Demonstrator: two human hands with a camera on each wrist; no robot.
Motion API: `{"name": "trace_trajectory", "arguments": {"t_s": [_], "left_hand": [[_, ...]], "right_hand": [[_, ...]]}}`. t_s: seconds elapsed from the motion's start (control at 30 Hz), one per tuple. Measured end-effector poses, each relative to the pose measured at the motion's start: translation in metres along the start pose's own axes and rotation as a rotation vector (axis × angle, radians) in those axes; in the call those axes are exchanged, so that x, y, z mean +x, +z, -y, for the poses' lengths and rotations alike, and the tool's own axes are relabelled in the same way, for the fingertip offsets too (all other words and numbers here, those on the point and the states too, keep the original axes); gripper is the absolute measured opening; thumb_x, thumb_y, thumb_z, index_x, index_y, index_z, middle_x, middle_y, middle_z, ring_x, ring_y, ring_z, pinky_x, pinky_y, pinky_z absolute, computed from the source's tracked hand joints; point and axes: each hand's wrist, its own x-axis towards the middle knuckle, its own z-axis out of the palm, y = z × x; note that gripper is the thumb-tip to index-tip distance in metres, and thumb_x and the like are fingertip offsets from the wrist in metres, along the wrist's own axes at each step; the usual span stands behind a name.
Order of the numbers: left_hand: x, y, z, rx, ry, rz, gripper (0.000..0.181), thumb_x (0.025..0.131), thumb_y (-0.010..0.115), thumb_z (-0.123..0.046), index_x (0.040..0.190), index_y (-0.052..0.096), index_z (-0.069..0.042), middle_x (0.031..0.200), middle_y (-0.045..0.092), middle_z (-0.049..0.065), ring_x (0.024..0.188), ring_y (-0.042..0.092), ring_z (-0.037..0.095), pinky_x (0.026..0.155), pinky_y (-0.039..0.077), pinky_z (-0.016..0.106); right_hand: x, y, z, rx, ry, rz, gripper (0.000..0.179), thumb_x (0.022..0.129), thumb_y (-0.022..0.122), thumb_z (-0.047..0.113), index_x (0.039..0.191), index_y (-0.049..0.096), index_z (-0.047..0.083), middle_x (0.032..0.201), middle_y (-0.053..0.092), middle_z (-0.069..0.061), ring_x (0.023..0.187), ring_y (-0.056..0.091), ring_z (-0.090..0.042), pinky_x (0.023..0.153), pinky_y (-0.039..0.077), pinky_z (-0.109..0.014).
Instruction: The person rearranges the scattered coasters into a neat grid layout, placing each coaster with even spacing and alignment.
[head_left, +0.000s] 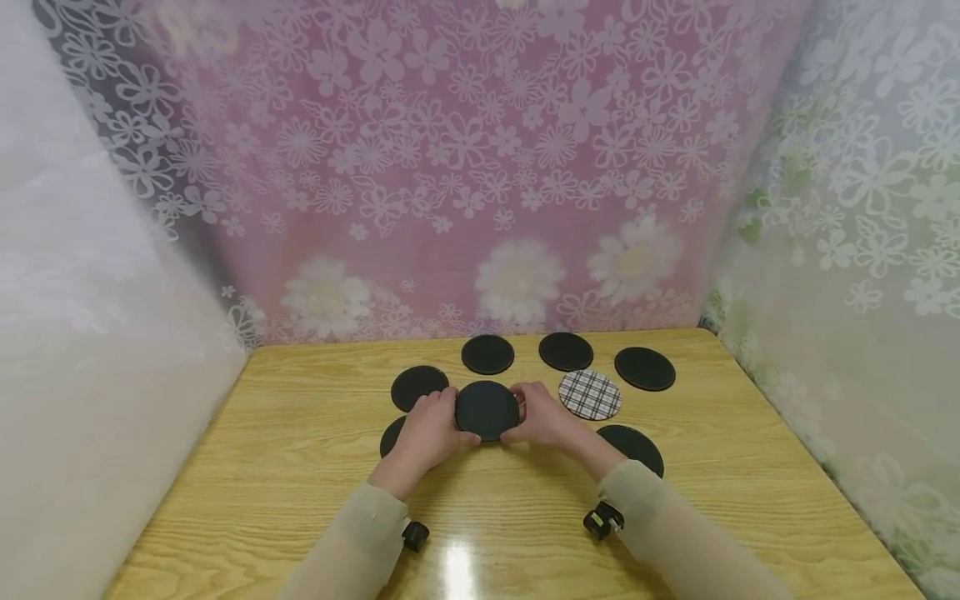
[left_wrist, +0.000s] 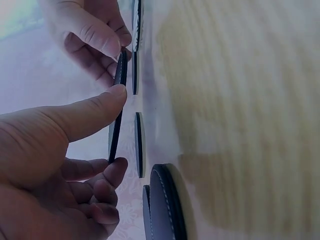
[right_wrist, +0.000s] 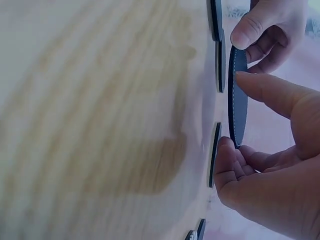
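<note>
Both hands hold a round black coaster point(head_left: 487, 412) with pale stitching along its edge, raised a little off the wooden table. On its left side, the left hand point(head_left: 429, 429) pinches the rim between thumb and fingers. The right hand point(head_left: 546, 417) grips the opposite rim the same way, as the right wrist view shows with the coaster point(right_wrist: 241, 107) seen nearly edge-on. Just right of the right hand lies a plaid white-and-black coaster point(head_left: 590, 394). Near the left hand is a black coaster point(head_left: 418, 387), and another black coaster point(head_left: 391, 435) is partly hidden by that hand.
Along the back of the table point(head_left: 315, 467) lie a black coaster point(head_left: 487, 354), a second black coaster point(head_left: 566, 351) and a third black coaster point(head_left: 645, 368). One more black coaster point(head_left: 633, 447) lies partly behind the right forearm. Floral cloth point(head_left: 480, 167) hangs behind and at the sides.
</note>
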Motion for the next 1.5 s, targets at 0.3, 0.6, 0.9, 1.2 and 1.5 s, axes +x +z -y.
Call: {"name": "trace_trajectory", "arguments": {"t_s": [0.3, 0.6, 0.9, 1.2, 1.5], "left_hand": [[-0.017, 0.005, 0.01, -0.046, 0.041, 0.001, 0.087, 0.084, 0.1, -0.038, 0.147, 0.06, 0.007, 0.133, 0.068, 0.024, 0.125, 0.064, 0.043, 0.105, 0.055, 0.057], [-0.027, 0.006, 0.017, -0.073, 0.07, 0.018, 0.085, 0.084, 0.101, -0.036, 0.147, 0.061, 0.005, 0.135, 0.068, 0.022, 0.127, 0.064, 0.042, 0.105, 0.054, 0.059], [-0.033, 0.006, 0.013, -0.03, 0.073, 0.01, 0.081, 0.08, 0.103, -0.035, 0.137, 0.065, 0.007, 0.125, 0.067, 0.021, 0.122, 0.063, 0.043, 0.1, 0.055, 0.059], [-0.036, 0.011, 0.015, -0.006, 0.057, 0.038, 0.077, 0.081, 0.103, -0.036, 0.135, 0.067, 0.006, 0.123, 0.064, 0.022, 0.117, 0.06, 0.043, 0.095, 0.056, 0.06], [-0.036, 0.006, 0.014, -0.026, 0.044, 0.08, 0.077, 0.081, 0.102, -0.036, 0.136, 0.068, 0.005, 0.126, 0.062, 0.023, 0.118, 0.059, 0.043, 0.099, 0.054, 0.062]], "right_hand": [[-0.016, 0.011, 0.004, -0.113, -0.01, 0.034, 0.092, 0.079, 0.1, 0.012, 0.153, 0.051, -0.01, 0.133, 0.052, -0.022, 0.107, 0.058, -0.029, 0.102, 0.053, -0.05], [-0.025, 0.018, 0.006, -0.124, -0.012, 0.041, 0.092, 0.078, 0.102, 0.013, 0.153, 0.053, -0.008, 0.123, 0.052, -0.017, 0.097, 0.056, -0.025, 0.093, 0.054, -0.046], [-0.027, 0.022, 0.007, -0.196, -0.017, 0.041, 0.091, 0.076, 0.104, 0.017, 0.15, 0.056, -0.007, 0.124, 0.056, -0.018, 0.112, 0.061, -0.032, 0.106, 0.053, -0.053], [-0.023, 0.023, -0.001, -0.223, -0.057, 0.07, 0.082, 0.078, 0.103, 0.021, 0.143, 0.06, -0.005, 0.121, 0.057, -0.016, 0.109, 0.06, -0.03, 0.105, 0.054, -0.052], [-0.025, 0.017, 0.001, -0.209, -0.084, 0.106, 0.075, 0.081, 0.1, 0.022, 0.139, 0.061, -0.008, 0.124, 0.056, -0.019, 0.112, 0.059, -0.033, 0.106, 0.052, -0.053]]}}
